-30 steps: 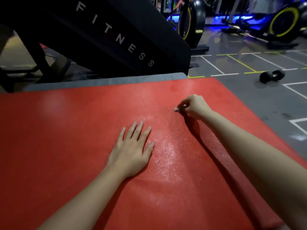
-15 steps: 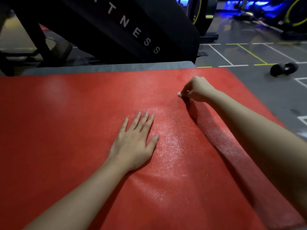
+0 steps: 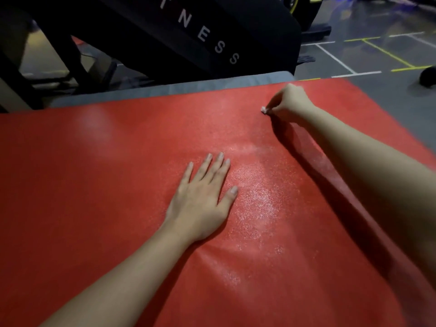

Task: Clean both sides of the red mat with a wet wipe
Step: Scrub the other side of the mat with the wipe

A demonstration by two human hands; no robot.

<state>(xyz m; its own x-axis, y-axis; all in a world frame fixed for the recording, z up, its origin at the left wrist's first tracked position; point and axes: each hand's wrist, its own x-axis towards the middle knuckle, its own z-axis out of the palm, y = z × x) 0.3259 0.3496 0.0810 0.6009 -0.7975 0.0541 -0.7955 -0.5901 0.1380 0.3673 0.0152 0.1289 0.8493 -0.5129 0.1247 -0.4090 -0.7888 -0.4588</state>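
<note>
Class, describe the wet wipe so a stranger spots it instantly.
Find the big red mat. Toward its far right, the right hand pinches a tiny wad, the wet wipe. It is the only white object on the mat.

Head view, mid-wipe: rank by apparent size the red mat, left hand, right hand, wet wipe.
1. red mat
2. left hand and right hand: unsure, the right is farther and curled
3. wet wipe, only a tip showing

the red mat (image 3: 94, 185) lies open left of the left hand (image 3: 200, 199); a black machine (image 3: 165, 38) blocks its far edge.
</note>
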